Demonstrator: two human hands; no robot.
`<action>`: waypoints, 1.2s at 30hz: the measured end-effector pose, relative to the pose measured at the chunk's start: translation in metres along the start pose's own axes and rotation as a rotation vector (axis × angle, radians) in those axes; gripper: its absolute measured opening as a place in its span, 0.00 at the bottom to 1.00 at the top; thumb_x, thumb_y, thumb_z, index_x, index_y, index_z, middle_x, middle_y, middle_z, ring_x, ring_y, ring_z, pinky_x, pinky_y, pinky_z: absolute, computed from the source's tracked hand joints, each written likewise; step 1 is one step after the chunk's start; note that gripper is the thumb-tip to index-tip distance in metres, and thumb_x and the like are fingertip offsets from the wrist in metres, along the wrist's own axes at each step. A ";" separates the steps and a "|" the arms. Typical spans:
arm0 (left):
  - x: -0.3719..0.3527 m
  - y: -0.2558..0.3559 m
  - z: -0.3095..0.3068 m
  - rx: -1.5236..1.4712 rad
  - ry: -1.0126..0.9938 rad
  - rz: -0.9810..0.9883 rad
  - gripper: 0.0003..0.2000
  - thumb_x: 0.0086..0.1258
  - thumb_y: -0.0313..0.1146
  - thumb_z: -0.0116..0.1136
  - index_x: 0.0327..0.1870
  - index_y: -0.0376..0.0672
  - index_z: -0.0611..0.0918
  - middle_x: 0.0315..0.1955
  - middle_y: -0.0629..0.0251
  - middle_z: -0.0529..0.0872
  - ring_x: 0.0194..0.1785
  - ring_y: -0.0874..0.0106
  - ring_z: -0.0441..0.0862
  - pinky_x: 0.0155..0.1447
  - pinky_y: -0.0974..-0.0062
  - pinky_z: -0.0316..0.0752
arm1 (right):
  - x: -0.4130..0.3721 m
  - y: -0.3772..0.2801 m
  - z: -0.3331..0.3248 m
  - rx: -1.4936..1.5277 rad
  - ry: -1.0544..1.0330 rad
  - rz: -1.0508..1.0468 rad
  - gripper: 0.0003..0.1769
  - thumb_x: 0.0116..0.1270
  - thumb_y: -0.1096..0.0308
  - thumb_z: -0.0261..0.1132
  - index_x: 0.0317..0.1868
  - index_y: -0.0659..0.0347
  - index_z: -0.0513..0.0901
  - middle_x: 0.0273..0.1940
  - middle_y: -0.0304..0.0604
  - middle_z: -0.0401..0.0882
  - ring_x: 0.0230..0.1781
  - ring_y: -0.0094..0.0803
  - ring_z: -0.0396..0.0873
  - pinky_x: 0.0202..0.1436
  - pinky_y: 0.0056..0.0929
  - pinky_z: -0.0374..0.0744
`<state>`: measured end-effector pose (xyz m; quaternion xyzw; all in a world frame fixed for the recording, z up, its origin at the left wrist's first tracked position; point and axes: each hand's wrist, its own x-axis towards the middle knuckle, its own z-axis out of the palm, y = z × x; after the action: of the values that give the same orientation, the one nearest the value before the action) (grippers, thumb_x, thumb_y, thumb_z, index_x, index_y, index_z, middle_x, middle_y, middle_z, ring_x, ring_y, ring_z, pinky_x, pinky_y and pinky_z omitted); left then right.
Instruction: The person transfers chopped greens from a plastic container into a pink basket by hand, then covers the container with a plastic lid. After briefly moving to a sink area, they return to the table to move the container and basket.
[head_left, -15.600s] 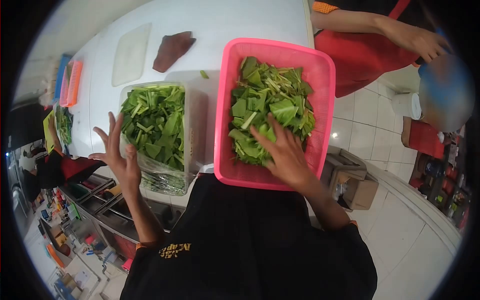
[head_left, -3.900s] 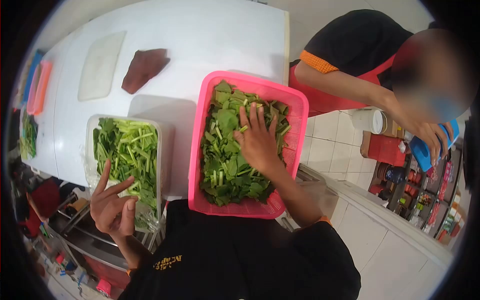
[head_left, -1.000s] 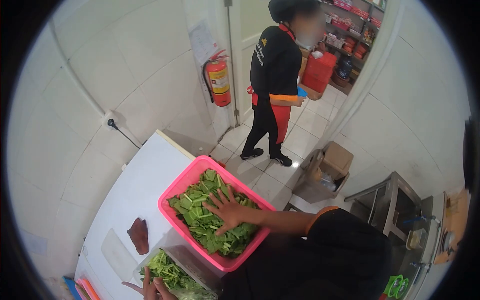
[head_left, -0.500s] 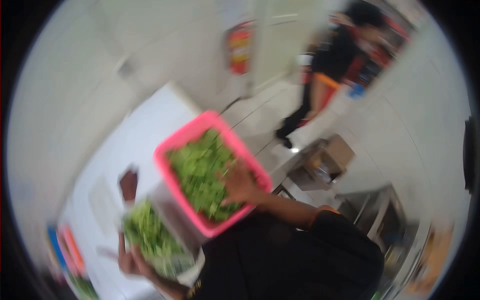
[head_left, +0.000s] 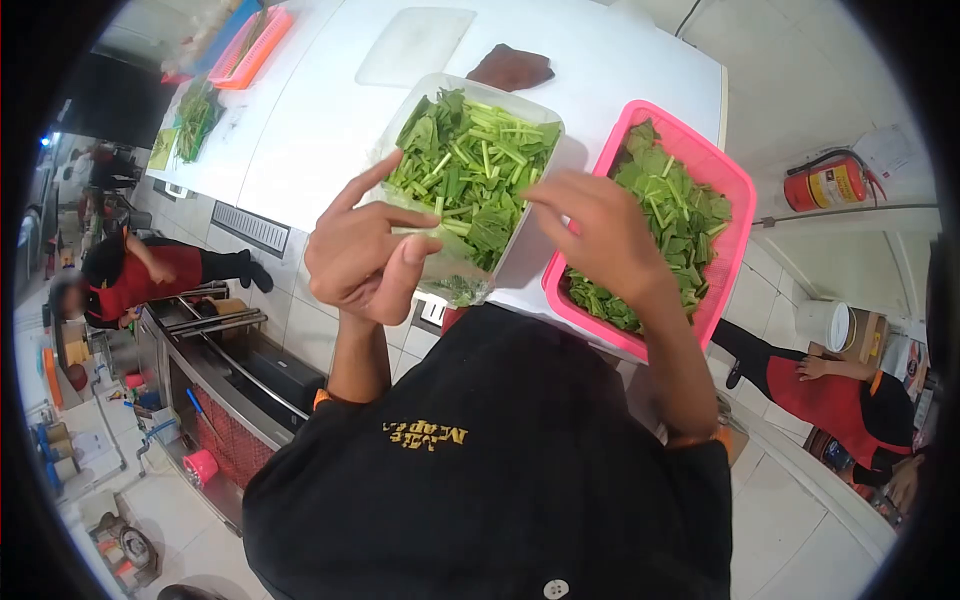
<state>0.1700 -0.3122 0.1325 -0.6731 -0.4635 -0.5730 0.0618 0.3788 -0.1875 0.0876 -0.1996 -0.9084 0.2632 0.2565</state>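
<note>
My left hand (head_left: 370,250) is raised at the near left corner of a clear plastic container (head_left: 540,95), index finger stretched out, thumb apart and the other fingers bent. I see nothing in it. Cut green leaves and stems (head_left: 480,150) fill the container, and a clear plastic film (head_left: 450,270) shows at its near corner. My right hand (head_left: 605,235) hangs between the container and a pink basin (head_left: 735,190), fingers pointing left and apart, with nothing visible in them. More chopped leafy greens (head_left: 670,205) lie in the basin, partly hidden by my right hand and forearm.
On the white table (head_left: 310,130) are a translucent cutting board (head_left: 415,45), a brown cloth (head_left: 510,68), an orange basket (head_left: 250,48) and loose greens (head_left: 197,120). One person (head_left: 150,265) stands left, another (head_left: 840,390) right. A fire extinguisher (head_left: 825,185) hangs on the wall.
My view has turned, so the table now lies ahead. My right hand has moved from over the basin's greens toward the clear container. My left hand stays near that container.
</note>
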 end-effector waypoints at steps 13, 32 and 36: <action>-0.012 0.009 -0.014 -0.059 -0.028 -0.054 0.08 0.56 0.23 0.59 0.17 0.37 0.83 0.10 0.64 0.77 0.21 0.66 0.85 0.54 0.47 0.80 | 0.079 -0.005 0.068 -0.618 -0.888 0.269 0.64 0.43 0.38 0.78 0.77 0.44 0.54 0.71 0.62 0.54 0.68 0.64 0.62 0.64 0.65 0.65; -0.010 0.009 0.023 0.003 -0.103 -0.142 0.17 0.67 0.27 0.52 0.15 0.33 0.80 0.11 0.58 0.79 0.21 0.61 0.85 0.59 0.37 0.74 | 0.108 0.058 0.094 0.293 -0.272 0.221 0.38 0.38 0.61 0.76 0.57 0.54 0.83 0.45 0.54 0.84 0.50 0.46 0.82 0.51 0.39 0.81; -0.002 0.007 0.028 0.058 -0.085 -0.103 0.18 0.67 0.26 0.51 0.14 0.32 0.78 0.10 0.58 0.78 0.21 0.61 0.85 0.65 0.28 0.63 | 0.105 0.060 0.070 0.439 -0.192 0.316 0.37 0.39 0.61 0.76 0.56 0.58 0.83 0.48 0.55 0.84 0.46 0.44 0.83 0.49 0.35 0.81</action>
<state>0.1951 -0.2997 0.1241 -0.6700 -0.5161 -0.5326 0.0317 0.2693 -0.1147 0.0399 -0.2526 -0.8074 0.5080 0.1621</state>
